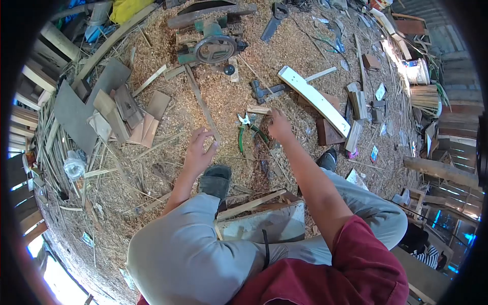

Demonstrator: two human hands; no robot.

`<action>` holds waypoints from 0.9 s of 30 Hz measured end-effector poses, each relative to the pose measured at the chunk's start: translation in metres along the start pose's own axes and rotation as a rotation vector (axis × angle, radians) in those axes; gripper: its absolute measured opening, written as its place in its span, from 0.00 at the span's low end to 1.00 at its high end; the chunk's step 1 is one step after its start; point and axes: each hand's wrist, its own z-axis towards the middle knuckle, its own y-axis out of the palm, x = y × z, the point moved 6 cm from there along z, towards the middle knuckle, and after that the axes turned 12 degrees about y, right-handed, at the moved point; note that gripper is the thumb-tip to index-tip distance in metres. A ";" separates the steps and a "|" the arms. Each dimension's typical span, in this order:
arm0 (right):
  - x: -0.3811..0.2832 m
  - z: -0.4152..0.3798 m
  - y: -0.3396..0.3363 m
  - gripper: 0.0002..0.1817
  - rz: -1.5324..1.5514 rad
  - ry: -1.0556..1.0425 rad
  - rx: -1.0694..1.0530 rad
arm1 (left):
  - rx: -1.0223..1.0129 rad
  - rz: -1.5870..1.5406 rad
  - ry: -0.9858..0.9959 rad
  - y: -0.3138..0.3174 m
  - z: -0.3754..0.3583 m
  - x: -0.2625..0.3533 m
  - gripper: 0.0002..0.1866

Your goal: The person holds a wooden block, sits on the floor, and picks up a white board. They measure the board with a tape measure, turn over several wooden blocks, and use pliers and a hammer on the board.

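My left hand (pixel 199 151) hovers over the wood shavings with its fingers apart and nothing in them. To its right lie pliers with green handles (pixel 242 136), their jaws pointing away from me. My right hand (pixel 278 125) is at the right end of a small wood piece (pixel 258 109), its fingers bent; whether they grip the piece is not clear. Just beyond it a hammer (pixel 264 91) rests on the ground. A long pale board with holes (pixel 315 100) lies to the right of the hammer.
A green machine with a handwheel (pixel 214 49) stands at the far side. A saw (pixel 275 23) lies right of it. Wood offcuts (pixel 119 109) are piled at left, and more wooden blocks (pixel 358 104) at right. A sandal (pixel 215 181) is near my left hand.
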 end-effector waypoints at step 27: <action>-0.273 -0.106 -0.057 0.32 0.855 -0.469 -0.363 | 1.102 0.196 0.070 -0.232 -0.018 0.064 0.17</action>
